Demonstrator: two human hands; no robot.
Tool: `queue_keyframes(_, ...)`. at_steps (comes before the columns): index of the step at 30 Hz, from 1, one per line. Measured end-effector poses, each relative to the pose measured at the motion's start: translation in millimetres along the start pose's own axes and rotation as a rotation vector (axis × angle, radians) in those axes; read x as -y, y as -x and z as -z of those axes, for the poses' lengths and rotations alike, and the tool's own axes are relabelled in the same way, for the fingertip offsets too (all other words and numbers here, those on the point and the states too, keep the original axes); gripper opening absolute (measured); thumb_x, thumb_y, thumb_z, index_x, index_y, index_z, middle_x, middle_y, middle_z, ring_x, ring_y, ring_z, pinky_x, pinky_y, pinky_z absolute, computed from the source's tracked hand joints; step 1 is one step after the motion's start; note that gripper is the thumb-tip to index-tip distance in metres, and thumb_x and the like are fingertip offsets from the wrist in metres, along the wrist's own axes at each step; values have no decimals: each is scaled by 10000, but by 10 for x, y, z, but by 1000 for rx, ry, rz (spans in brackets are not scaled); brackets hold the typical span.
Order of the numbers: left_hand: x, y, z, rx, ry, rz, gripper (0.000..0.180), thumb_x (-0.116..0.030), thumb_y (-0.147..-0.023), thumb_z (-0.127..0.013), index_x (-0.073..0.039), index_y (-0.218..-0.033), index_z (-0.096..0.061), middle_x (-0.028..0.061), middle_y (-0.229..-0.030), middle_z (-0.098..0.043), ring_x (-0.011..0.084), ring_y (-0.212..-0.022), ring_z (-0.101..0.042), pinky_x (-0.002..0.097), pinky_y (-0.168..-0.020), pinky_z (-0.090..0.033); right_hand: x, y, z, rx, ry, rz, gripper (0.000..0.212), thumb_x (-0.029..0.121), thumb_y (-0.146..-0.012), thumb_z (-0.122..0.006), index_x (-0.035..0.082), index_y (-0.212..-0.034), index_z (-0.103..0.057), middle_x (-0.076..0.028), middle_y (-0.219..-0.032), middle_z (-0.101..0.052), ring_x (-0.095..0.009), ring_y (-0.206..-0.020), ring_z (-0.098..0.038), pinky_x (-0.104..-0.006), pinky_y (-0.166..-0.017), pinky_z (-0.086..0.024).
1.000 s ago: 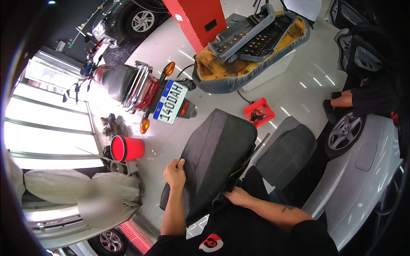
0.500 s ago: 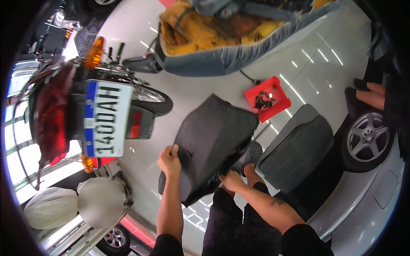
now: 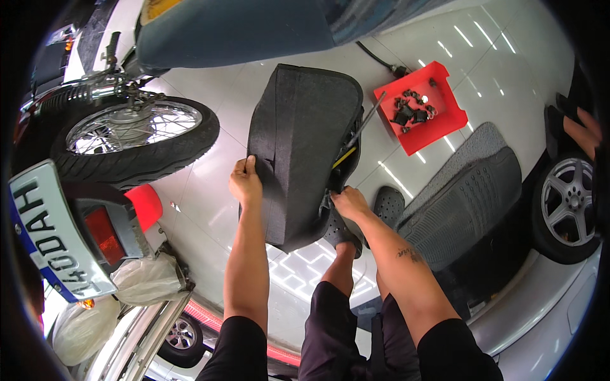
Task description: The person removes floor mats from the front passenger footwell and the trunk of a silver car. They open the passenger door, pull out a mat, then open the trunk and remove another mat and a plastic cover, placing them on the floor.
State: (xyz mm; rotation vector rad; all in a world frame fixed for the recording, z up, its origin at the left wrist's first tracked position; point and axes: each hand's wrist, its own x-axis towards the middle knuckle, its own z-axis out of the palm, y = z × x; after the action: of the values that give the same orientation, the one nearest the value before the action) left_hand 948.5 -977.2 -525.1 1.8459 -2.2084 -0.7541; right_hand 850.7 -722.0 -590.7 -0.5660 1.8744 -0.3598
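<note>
A large dark grey, fabric-covered trim panel [image 3: 311,140] is in both of my hands above the tiled floor. Its broad face is creased along its length, and the underside is mostly hidden. My left hand [image 3: 246,183] is closed on its left edge, fingers bent with the thumb on top. At the lower right edge, my right hand [image 3: 349,203] is closed on the dark rim. A thin grey rod [image 3: 368,119] and a yellow strip [image 3: 344,157] show beside the panel's right side; whether they touch it I cannot tell.
A red bin [image 3: 448,117] of small dark parts sits beyond the panel. Ribbed floor mats [image 3: 470,197] lie to the right, near a silver car [image 3: 540,317] and a loose-looking wheel [image 3: 565,203]. A motorcycle wheel [image 3: 140,133] stands left, a blue-grey padded part [image 3: 241,35] ahead.
The panel has turned so its long side points away from me, held in both hands throughout. My view has shifted, bringing the motorcycle's front wheel and the red bin into fuller sight.
</note>
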Motion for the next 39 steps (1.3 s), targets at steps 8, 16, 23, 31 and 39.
queue_keyframes(8, 1083, 325, 770, 347, 183, 489, 643, -592, -991, -586, -46, -1328, -633, 106, -1195, -651, 213, -1165, -565, 376, -1010, -436, -421, 381, 134, -112, -107, -316, 413, 267, -999, -539, -71, -1215, -640, -342, -1086, -685, -473, -1015, -678, -500, -895, -557)
queue_keyframes(16, 1423, 1121, 529, 406, 1408, 850, 758, -712, -942, -496, -155, -1456, -537, 85, -1498, -533, 335, -1384, -499, 555, -1153, -373, -536, -36, -421, -124, -1182, -75, 822, -165, -879, -501, 60, -1633, -264, -71, -1085, -697, -207, -753, -655, -330, -718, -553)
queue_keyframes(23, 1034, 969, 394, 247, 1486, 766, 602, -570, -981, -534, -133, -1395, -553, 63, -1444, -551, 310, -1327, -522, 506, -1107, -429, -30, -203, 141, -124, -1144, -30, 854, -181, -857, -457, 148, -1635, -329, -50, -1108, -641, -107, -731, -531, -234, -624, -462)
queue_keyframes(31, 180, 292, 158, 380, 1577, 650, 641, -536, -977, -575, -128, -1464, -490, 77, -1492, -511, 293, -1358, -488, 495, -1131, -380, 520, -791, 1223, -184, -1399, 82, 887, -155, -870, -448, 179, -1659, -221, -95, -1388, -586, -220, -1082, -658, -408, -842, -560)
queue_keyframes(39, -217, -326, -103, 396, 1344, 477, 789, -489, -933, -694, -192, -1561, -320, 81, -1606, -350, 328, -1470, -329, 606, -1172, -277, 758, -1026, 1790, -249, -1471, 416, 935, -28, -881, -694, 198, -1651, -214, -97, -1591, -406, -221, -1304, -545, -419, -1014, -473)
